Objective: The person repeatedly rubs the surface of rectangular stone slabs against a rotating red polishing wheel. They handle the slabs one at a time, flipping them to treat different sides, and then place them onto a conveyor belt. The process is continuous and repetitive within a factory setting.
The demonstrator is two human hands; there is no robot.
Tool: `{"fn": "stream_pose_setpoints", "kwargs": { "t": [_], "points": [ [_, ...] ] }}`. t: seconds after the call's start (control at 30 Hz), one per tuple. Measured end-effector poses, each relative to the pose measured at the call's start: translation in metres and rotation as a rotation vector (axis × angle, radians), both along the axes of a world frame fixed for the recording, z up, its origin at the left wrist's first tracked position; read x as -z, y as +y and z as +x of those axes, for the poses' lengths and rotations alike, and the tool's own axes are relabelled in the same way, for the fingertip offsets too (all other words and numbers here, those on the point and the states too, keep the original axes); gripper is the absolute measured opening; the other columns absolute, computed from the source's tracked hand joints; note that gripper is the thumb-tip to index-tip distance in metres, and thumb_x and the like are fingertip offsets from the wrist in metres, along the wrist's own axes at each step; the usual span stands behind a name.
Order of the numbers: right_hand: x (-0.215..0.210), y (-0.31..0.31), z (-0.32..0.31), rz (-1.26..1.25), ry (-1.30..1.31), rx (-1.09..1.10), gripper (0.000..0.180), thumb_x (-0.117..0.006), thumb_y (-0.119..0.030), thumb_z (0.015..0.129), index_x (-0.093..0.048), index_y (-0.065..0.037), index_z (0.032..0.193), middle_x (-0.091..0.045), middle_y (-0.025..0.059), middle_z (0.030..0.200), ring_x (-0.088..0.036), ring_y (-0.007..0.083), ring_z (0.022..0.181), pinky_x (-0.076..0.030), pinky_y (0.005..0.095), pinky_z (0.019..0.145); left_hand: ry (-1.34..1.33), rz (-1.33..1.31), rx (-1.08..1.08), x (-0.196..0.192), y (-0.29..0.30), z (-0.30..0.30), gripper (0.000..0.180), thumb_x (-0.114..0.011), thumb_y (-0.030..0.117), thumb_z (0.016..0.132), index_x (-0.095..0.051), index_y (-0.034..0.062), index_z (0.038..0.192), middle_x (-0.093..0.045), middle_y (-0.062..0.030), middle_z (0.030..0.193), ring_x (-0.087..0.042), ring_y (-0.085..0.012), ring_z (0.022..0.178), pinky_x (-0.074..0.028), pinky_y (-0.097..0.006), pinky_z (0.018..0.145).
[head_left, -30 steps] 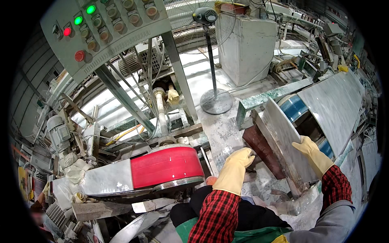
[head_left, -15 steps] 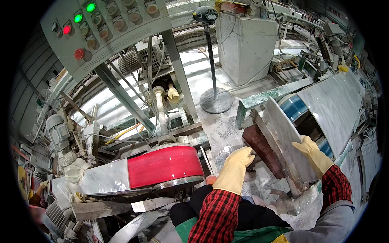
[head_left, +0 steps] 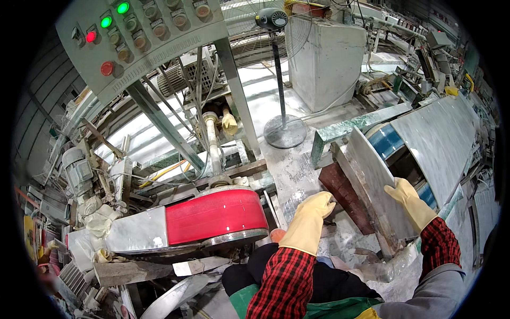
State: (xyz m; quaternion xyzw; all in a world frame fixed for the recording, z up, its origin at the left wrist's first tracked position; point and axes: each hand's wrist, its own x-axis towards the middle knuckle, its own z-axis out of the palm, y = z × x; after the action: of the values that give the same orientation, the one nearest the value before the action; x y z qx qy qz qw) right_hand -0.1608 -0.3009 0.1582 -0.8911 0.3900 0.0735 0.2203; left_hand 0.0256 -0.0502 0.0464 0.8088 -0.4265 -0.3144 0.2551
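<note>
My right hand (head_left: 408,201), in a cream rubber glove, grips the upper edge of a grey marble slab (head_left: 374,183). The slab stands tilted on its long edge beside the blue belt (head_left: 383,141) of a conveyor. My left hand (head_left: 312,217), gloved alike, hovers over the space left of the slab with its fingers curled in; nothing shows in them. Below and beyond that hand lies a reddish-brown slab piece (head_left: 345,196). Another marble slab (head_left: 438,143) rests flat on the blue belt. To the left, a marble slab (head_left: 139,229) lies on a red belt (head_left: 218,215).
A control panel (head_left: 139,40) with lit buttons stands at upper left on metal legs. Ahead are a pedestal fan (head_left: 273,20) and a large pale block (head_left: 326,64). A green-stained rail (head_left: 361,125) borders the right conveyor. Broken slab pieces (head_left: 199,266) lie at lower left.
The surroundings have shifted very slightly in the view. Both my hands keep nearly the same pose, the right still on the slab's edge.
</note>
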Motion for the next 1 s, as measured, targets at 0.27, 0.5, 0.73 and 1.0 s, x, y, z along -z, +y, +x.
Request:
{"fn": "stream_pose_setpoints", "kwargs": {
  "t": [0.27, 0.5, 0.73, 1.0],
  "points": [
    [-0.017, 0.011, 0.004, -0.021, -0.026, -0.042, 0.042, -0.062, -0.035, 0.082, -0.065, 0.000, 0.105, -0.067, 0.0240, 0.093, -0.065, 0.0371, 0.094, -0.048, 0.0428, 0.081, 0.144, -0.016, -0.044, -0.001, 0.031, -0.012, 0.043, -0.060, 0.026, 0.087, -0.057, 0.0012, 0.122, -0.067, -0.0184, 0.105, -0.065, -0.0284, 0.094, -0.050, -0.035, 0.083],
    [-0.073, 0.073, 0.034, 0.513, -0.330, -0.126, 0.040, -0.066, -0.021, 0.084, -0.062, 0.008, 0.110, -0.069, 0.0135, 0.091, -0.066, 0.0207, 0.084, -0.052, 0.0353, 0.073, 0.867, -0.348, -0.533, -0.040, 0.057, -0.045, 0.085, -0.067, 0.038, 0.084, -0.022, 0.0007, 0.147, -0.041, -0.0171, 0.144, -0.043, -0.0249, 0.131, -0.039, -0.039, 0.104],
    [-0.133, 0.172, 0.139, 0.793, -0.428, -0.549, 0.037, -0.068, -0.016, 0.083, -0.062, 0.011, 0.106, -0.068, 0.0114, 0.089, -0.064, 0.0153, 0.071, -0.052, 0.0286, 0.061, 0.158, -0.966, -0.498, -0.088, 0.100, -0.053, 0.051, -0.058, 0.012, 0.089, -0.046, 0.0163, 0.139, -0.059, -0.0111, 0.122, -0.059, -0.0198, 0.106, -0.046, -0.033, 0.092],
    [-0.117, 0.226, 0.210, -0.082, -0.539, -1.092, 0.050, -0.068, -0.022, 0.083, -0.054, 0.000, 0.125, -0.069, 0.0138, 0.105, -0.064, 0.0275, 0.102, -0.048, 0.0353, 0.090, 0.840, -1.195, -1.077, -0.139, 0.154, -0.051, 0.040, -0.052, 0.024, 0.098, -0.053, -0.0033, 0.127, -0.067, -0.0059, 0.099, -0.061, -0.0152, 0.079, -0.050, -0.029, 0.071]
  ]
}}
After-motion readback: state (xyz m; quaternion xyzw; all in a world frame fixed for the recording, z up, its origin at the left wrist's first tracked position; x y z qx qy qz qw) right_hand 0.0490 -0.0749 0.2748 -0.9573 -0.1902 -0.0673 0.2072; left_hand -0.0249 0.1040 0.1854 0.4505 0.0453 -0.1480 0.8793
